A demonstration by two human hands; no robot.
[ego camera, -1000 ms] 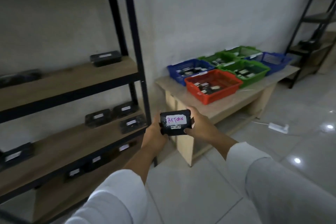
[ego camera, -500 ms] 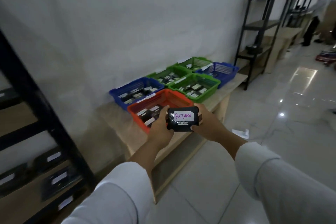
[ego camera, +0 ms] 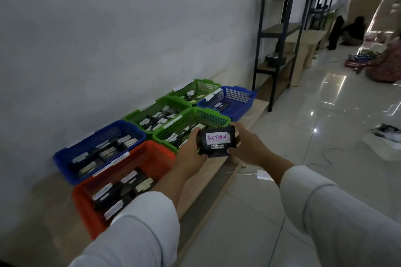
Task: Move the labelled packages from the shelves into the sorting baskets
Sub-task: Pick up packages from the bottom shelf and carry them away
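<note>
A: Step in hand: carry and sort. The black package (ego camera: pixel 217 141) is held in the air between both hands, over the near edge of the surface (ego camera: pixel 208 171), label up; the white label reads "RETURN". Left hand (ego camera: pixel 191 151) grips its left end, fingers curled round it; right hand (ego camera: pixel 247 147) grips its right end, thumb on the near lower corner.

B: Which basket?

A: Cannot tell. Six on the surface: orange basket (ego camera: pixel 152 156) nearest, blue basket (ego camera: pixel 65 158) to its left against the wall, near green basket (ego camera: pixel 214 118) just behind the package, middle green basket (ego camera: pixel 134 115), far green basket (ego camera: pixel 206 83), far blue basket (ego camera: pixel 245 102). Rim tags are too small to read.

B: Next move?

A: Judgement: match "RETURN" to a basket tag, reach over that rim, let go with both hands.

B: Obstacles?

A: None between hands and baskets. All baskets already hold labelled packages, so the new one would land on top. Around: black shelving (ego camera: pixel 280 34) far right, white cable and plug (ego camera: pixel 260 174) on the floor by the surface, people seated in the far corner.
</note>
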